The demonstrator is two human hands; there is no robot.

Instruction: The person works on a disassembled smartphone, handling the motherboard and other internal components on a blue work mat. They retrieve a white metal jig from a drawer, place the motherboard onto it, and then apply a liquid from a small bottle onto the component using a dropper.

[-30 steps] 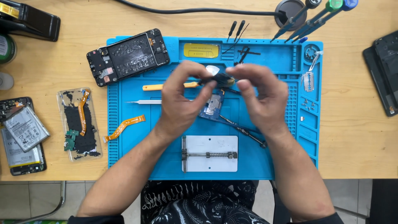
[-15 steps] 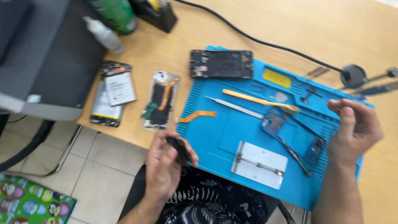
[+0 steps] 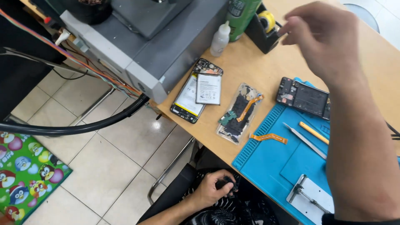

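Left hand [image 3: 210, 189]: below bench edge, fingers clasped around small dark object. Right hand [image 3: 323, 39]: raised over bench's far edge, fingers loosely curled, empty, near tape dispenser [image 3: 263, 25].

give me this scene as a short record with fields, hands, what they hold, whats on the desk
left hand: down at the lap, closed on a small black part
right hand: raised over the desk, holds nothing visible
blue mat: tweezers, yellow stick, metal clamp plate
off the mat: opened phone, battery, orange ribbon cable
back: white dropper bottle
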